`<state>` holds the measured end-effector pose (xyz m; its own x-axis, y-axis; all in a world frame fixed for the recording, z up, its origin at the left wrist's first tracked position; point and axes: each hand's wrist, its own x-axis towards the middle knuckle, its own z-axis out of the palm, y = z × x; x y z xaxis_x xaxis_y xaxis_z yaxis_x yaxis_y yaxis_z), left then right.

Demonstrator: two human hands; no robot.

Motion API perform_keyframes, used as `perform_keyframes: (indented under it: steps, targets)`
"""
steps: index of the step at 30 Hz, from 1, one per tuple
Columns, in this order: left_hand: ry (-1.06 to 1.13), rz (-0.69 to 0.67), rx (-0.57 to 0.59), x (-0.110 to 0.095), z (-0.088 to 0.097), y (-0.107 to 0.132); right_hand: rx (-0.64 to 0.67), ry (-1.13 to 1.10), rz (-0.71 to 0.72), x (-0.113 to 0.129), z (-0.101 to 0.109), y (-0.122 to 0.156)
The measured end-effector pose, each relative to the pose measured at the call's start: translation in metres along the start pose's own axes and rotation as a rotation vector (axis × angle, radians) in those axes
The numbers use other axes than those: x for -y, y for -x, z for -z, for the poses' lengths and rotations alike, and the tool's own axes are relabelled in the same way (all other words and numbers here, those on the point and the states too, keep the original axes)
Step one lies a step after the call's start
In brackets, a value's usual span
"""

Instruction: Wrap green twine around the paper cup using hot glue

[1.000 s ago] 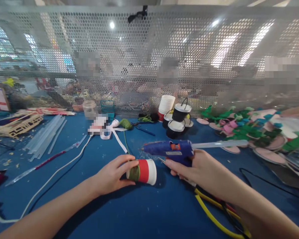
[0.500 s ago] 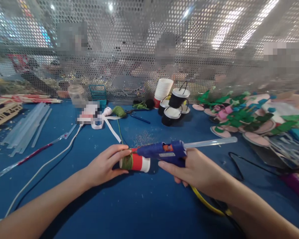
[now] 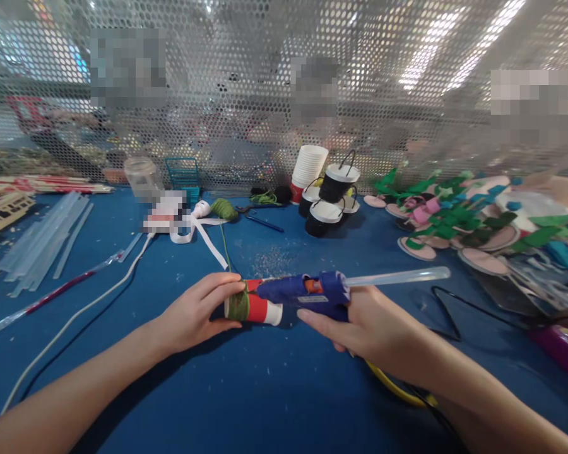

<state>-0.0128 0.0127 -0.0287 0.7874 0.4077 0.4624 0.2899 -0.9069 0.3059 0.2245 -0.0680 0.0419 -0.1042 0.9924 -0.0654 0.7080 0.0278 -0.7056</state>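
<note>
On the blue table my left hand (image 3: pixel 201 310) holds a red-and-white paper cup (image 3: pixel 259 309) lying on its side. Green yarn (image 3: pixel 237 306) is wound around the end of the cup nearest my fingers, and a strand runs back to a green yarn ball (image 3: pixel 224 209). My right hand (image 3: pixel 360 318) is closed around the handle of a blue hot glue gun (image 3: pixel 307 289), its nozzle pointing left at the upper side of the cup, by the yarn's edge. A clear glue stick (image 3: pixel 400 276) sticks out of the gun's back. The trigger is hidden.
Behind stand stacked paper cups (image 3: pixel 308 167) and small black buckets (image 3: pixel 325 219). Decorated pink discs (image 3: pixel 416 248) crowd the right. At left lie loose glue sticks (image 3: pixel 47 239) and a white cord (image 3: pixel 76 315). A perforated metal screen (image 3: pixel 246 82) closes off the back.
The view has shifted slightly. Both hands keep their holds, and the glue gun's nozzle stays at the cup beside the yarn.
</note>
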Motion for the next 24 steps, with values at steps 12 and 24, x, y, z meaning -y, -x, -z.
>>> perform_keyframes:
  steps: [12,24]
  targets:
    - [-0.017,-0.029,-0.014,-0.0021,0.0021,-0.003,0.009,0.19,0.023,-0.0009,0.0021,0.0043]
    - [-0.013,-0.033,-0.02,-0.0008,0.0002,-0.0023,-0.068,0.288,0.1,-0.003,0.0017,0.0053]
